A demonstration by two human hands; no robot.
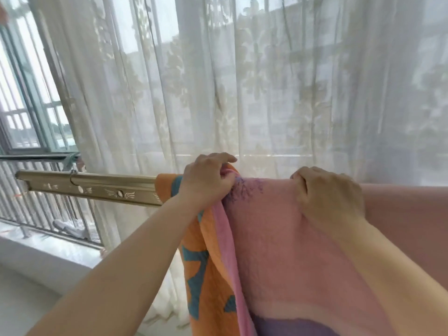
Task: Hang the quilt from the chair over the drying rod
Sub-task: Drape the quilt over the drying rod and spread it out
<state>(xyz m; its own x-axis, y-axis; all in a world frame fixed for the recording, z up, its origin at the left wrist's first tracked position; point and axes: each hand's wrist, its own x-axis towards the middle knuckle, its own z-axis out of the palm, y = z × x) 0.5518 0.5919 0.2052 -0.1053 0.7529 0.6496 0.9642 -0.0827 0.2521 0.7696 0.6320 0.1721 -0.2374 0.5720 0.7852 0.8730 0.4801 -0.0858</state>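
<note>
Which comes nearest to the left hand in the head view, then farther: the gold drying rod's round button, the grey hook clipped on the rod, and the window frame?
From the left hand:
1. Round button, just left on the gold drying rod.
2. Grey hook, farther left, above.
3. Window frame, far upper left.

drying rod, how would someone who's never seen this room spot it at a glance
Look at the sheer white curtain across the window; a flat gold bar crosses in front of it at hand level. That is the drying rod, with the pink quilt draped over its right part. Unlike the grey window railing behind it, it is brass-coloured with stamped wing ornaments.
</note>
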